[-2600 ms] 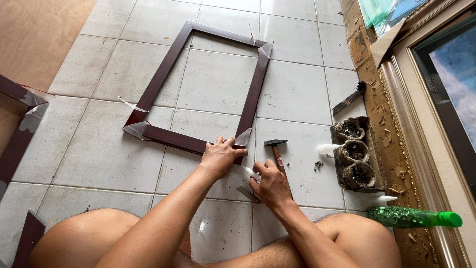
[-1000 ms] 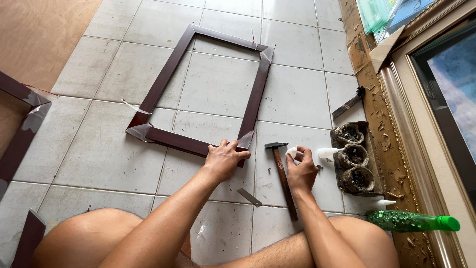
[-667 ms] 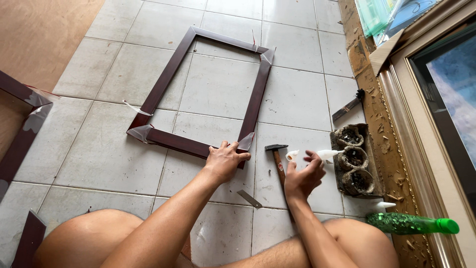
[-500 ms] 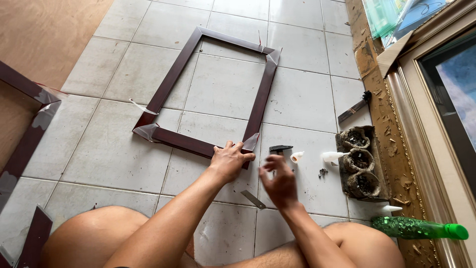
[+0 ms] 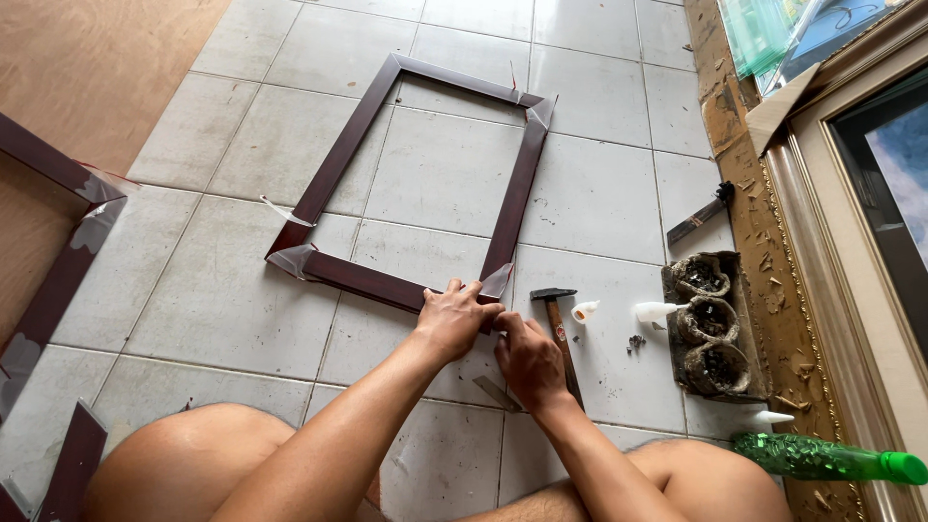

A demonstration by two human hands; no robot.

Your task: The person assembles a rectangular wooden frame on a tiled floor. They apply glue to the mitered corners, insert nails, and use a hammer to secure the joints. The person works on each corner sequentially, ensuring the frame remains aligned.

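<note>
Dark red-brown rectangular wooden picture frame (image 5: 416, 179) flat on grey tiled floor (image 5: 599, 193), left hand (image 5: 452, 319) pressing its near right corner, fingers curled, right hand (image 5: 527, 360) just beside, grip unclear, wooden-handled hammer (image 5: 558, 333) alongside

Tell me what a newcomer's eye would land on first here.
The dark red-brown picture frame on the pale floor tiles stands out first, with both hands at its near right corner: the left hand on the wood, the right hand just beside it. A hammer lies right of the hands, and a green bottle lies at the lower right.
</note>
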